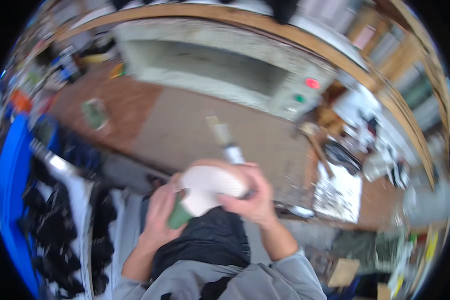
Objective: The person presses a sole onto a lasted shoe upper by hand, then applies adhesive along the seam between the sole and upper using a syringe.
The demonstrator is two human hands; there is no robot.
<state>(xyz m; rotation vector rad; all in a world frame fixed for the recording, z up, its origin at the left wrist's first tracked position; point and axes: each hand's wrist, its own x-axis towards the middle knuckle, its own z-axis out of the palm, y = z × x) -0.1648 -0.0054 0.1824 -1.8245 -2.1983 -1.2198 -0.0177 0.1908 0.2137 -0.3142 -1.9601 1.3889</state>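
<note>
Both of my hands hold a green shoe last with a pale, sole-shaped piece (pixel 208 185) over its face, above my lap at the bench's near edge. My left hand (pixel 159 212) grips the end where the green last (pixel 179 214) shows. My right hand (pixel 252 197) closes round the other end, thumb on the pale face and fingers behind it. Motion blur hides fine detail. Just beyond my hands, a slim brush-like tool (pixel 222 134) with a pale tip lies on the bench.
A pale metal box machine (pixel 205 65) with a wide slot, red and green buttons stands at the back of the bench (pixel 180 125). To the right lie a hammer (pixel 319 152) and a stained white sheet (pixel 339 192). Black pieces (pixel 50 225) fill a rack at left beside a blue panel (pixel 12 165).
</note>
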